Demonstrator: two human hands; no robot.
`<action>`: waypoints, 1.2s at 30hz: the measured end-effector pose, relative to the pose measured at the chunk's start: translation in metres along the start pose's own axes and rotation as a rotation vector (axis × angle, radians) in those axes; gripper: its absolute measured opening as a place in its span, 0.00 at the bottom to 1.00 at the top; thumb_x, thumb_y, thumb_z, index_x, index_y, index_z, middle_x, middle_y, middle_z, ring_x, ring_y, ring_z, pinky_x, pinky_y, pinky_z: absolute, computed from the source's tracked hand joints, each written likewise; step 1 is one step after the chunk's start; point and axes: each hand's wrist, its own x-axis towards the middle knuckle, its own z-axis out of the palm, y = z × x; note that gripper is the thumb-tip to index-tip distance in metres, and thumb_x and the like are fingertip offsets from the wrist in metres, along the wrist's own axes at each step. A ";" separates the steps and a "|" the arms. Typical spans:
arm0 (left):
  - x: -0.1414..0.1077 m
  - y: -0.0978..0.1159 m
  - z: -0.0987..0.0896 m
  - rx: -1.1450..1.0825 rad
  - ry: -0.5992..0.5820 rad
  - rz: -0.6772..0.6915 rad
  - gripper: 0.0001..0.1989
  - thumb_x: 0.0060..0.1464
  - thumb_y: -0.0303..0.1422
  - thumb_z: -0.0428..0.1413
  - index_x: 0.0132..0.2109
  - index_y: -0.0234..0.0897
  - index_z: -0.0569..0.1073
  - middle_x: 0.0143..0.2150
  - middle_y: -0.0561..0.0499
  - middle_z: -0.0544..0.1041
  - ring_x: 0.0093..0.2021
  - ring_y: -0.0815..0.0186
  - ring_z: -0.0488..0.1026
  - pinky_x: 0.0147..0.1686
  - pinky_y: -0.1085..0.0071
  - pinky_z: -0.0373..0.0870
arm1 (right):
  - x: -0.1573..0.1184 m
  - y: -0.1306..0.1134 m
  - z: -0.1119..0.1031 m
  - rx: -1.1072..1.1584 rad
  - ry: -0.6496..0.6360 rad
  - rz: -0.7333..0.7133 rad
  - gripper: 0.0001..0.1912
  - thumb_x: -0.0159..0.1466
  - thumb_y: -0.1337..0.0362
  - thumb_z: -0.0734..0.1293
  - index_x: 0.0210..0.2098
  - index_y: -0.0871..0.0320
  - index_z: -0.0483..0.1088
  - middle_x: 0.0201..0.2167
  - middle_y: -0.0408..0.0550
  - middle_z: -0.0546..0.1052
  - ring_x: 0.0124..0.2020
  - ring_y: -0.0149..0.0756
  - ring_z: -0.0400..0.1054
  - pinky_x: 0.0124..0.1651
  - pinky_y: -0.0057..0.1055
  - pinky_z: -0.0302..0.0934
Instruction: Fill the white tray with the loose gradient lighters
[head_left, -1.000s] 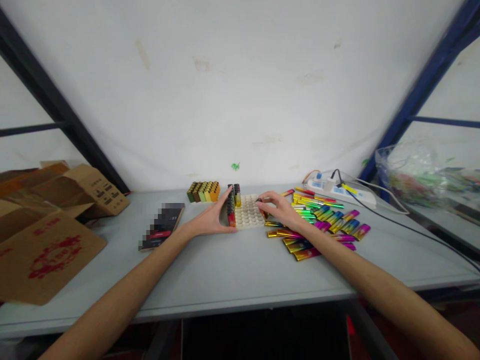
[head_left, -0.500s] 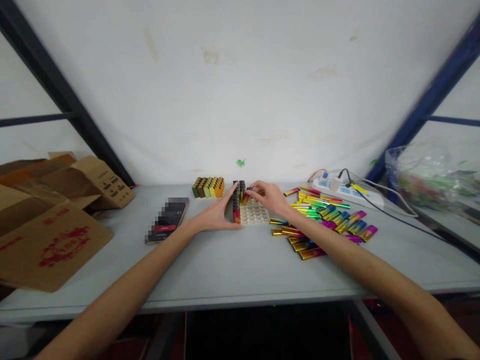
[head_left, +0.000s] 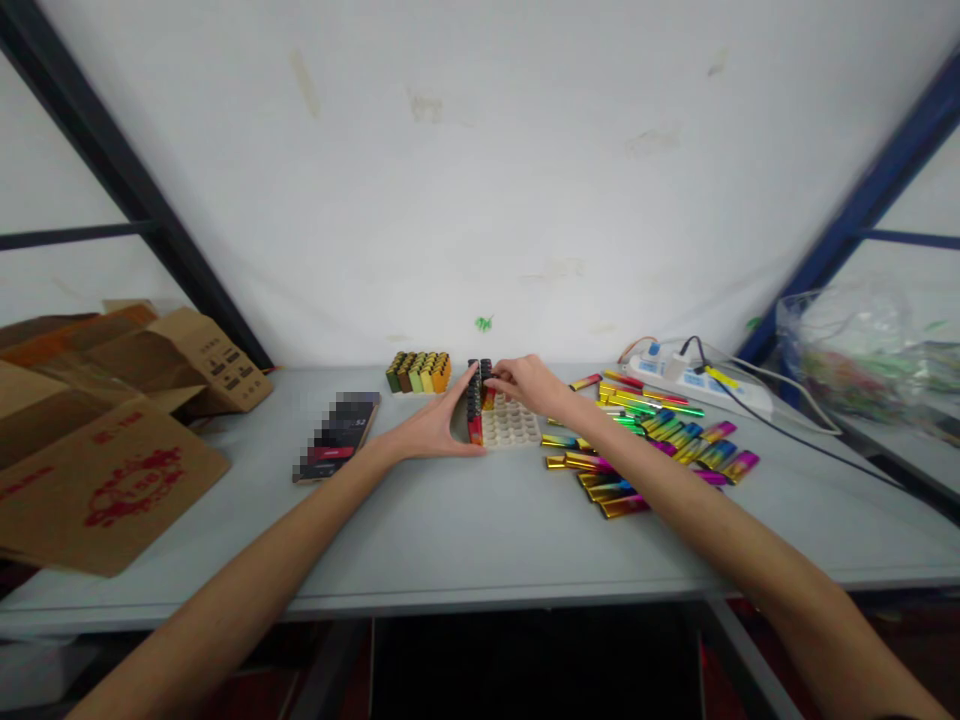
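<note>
A white tray with rows of round holes (head_left: 514, 425) lies on the table near the wall. Black-topped red lighters (head_left: 475, 415) stand upright in a row along its left side, with part of a second row beside them. My left hand (head_left: 435, 425) spans the left side of the tray, thumb at the near end and fingers at the far end of the row. The fingertips of my right hand (head_left: 529, 385) are pinched at the second row, on a lighter (head_left: 489, 398) that they partly cover.
Loose shiny lighters (head_left: 660, 440) lie to the right, under my right forearm. A block of upright lighters (head_left: 418, 372), a phone (head_left: 339, 435) and cardboard boxes (head_left: 135, 480) are left. A power strip (head_left: 697, 385) and plastic bag (head_left: 855, 350) stand back right.
My right hand has moved slightly left and down at the second row, and the lighter at its fingertips now stands lower and straighter. My left hand keeps its place at the tray.
</note>
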 end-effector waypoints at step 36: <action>-0.001 -0.010 0.003 -0.011 0.011 0.022 0.68 0.48 0.54 0.67 0.77 0.40 0.30 0.79 0.40 0.41 0.76 0.49 0.48 0.74 0.56 0.47 | -0.076 0.141 -0.020 -0.475 -0.235 0.243 0.19 0.71 0.70 0.60 0.58 0.61 0.75 0.53 0.61 0.77 0.54 0.45 0.73 0.58 0.34 0.63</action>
